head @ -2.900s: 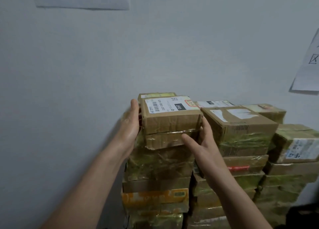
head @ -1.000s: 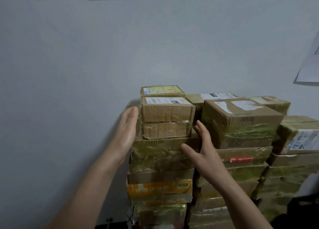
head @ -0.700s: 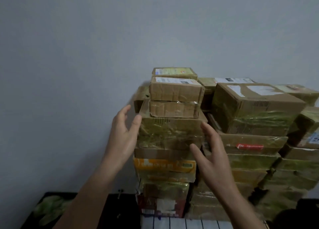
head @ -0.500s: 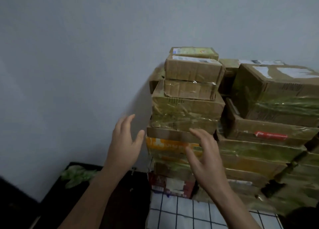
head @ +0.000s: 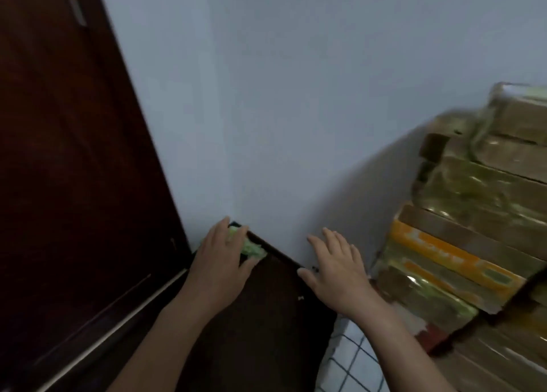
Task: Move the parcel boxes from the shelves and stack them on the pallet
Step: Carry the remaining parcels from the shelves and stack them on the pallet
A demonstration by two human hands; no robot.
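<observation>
Facing a dark door (head: 59,155) at far left. Spreading the left hand (head: 220,261) flat and empty over a green wad (head: 251,248) in the corner of a dark surface (head: 266,317). Floating the right hand (head: 337,270) beside it, fingers wide, gripping nothing. Leaving the parcel boxes (head: 473,214) stacked at far right against the wall (head: 296,95), apart from both hands. Probably risking a slide on bumping them, judging by glossy tape and uneven, overhanging layers.

Left hand (head: 220,258) and right hand (head: 336,266) reach forward, palms down, fingers relaxed, holding nothing
</observation>
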